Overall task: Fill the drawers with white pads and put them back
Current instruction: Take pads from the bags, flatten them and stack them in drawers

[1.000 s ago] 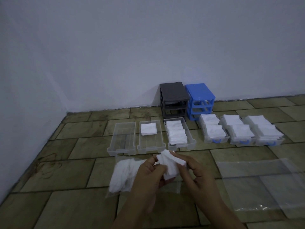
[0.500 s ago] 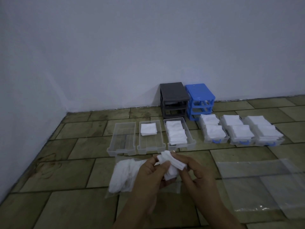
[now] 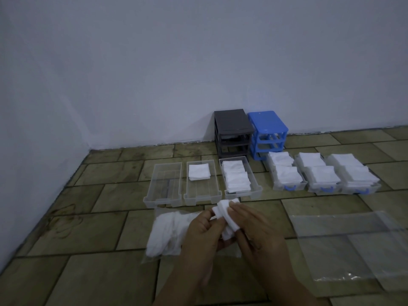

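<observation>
Above the floor (image 3: 88, 279), both hands (image 3: 231, 235) pinch a wad of pads (image 3: 226, 217); loose layers could slip, scatter.

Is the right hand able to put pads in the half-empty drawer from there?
Probably yes. The right hand holds pads just in front of the half-empty drawer, which lies open-topped on the floor with nothing between them.

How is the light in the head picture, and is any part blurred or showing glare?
Head view: dim, bluish, even light, no hard shadows; the hands and the pads they hold are slightly soft; faint glare on the clear plastic bag at right; the blue cabinet top shows a small sheen; wide-angle bending at the edges.
</observation>
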